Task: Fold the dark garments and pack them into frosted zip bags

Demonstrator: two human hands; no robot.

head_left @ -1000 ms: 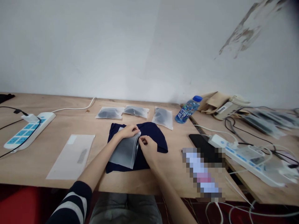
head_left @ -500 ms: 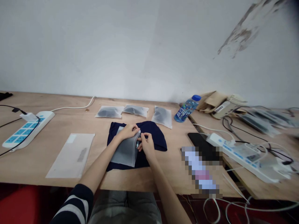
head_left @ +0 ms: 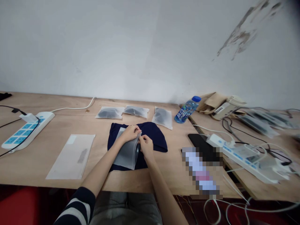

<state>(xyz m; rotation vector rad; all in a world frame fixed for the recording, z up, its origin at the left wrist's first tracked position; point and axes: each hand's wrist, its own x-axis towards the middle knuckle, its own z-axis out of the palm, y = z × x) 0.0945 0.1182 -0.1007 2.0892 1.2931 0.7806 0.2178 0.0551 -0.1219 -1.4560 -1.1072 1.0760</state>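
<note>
Head view: the left hand and right hand both pinch the upper right edge of a layered frosted bag, which lies over dark blue cloth on the table. It looks light, bendy and probably slippery, best held near that corner; beyond the cloth, three bags bulge with something dark.

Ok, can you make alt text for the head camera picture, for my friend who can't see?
The left hand and right hand pinch a corner of layered frosted plastic over dark blue cloth on a wooden table. Behind are three frosted pouches with dark contents and a blue-capped bottle; white power strips lie at both sides.
</note>
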